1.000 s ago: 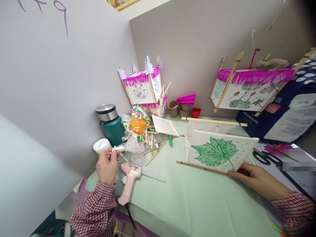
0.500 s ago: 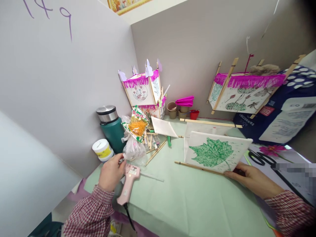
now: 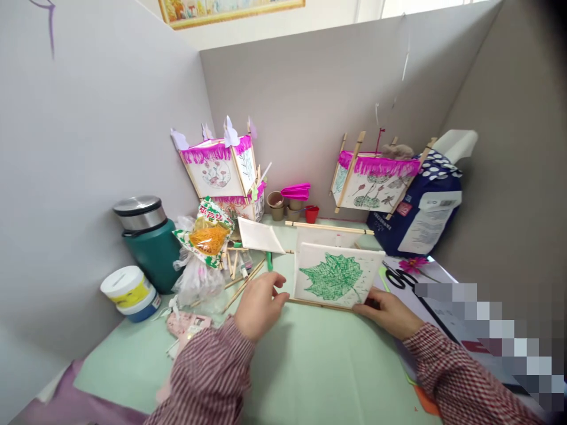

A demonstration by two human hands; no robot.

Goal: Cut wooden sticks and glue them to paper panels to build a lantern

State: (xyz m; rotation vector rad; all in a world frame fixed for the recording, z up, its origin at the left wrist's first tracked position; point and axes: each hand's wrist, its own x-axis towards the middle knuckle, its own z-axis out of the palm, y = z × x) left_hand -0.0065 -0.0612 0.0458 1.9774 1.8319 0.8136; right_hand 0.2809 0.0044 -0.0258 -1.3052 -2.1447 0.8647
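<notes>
Grey partition walls [image 3: 301, 118]: rise at the left, back and right
Pale green cloth-covered table [image 3: 328, 360]: spreads between them, beneath both forearms
Dark navy printed bag with white-dotted top [image 3: 427, 227]: back right
White panelled lantern with magenta fringe and lilac paper butterflies [image 3: 217, 174]: back left
White rectangular cloth frame with green maple-leaf print [image 3: 334, 274]: around the table's middle, leaf side facing the viewer, wooden stick along its lower edge
Teal bottle with steel lid [image 3: 153, 254]: left side, by the wall
Right hand [image 3: 390, 313]: clamped on the frame's lower right corner, thumb in front
Left hand [image 3: 261, 304]: thumb and forefinger apart, near the frame's lower left corner; cannot tell whether they touch it
Pale pink plastic glue gun [image 3: 188, 324]: on the table, partly hidden by the left sleeve
Small red plastic bucket [image 3: 312, 214]: at the back, beyond the frame
</notes>
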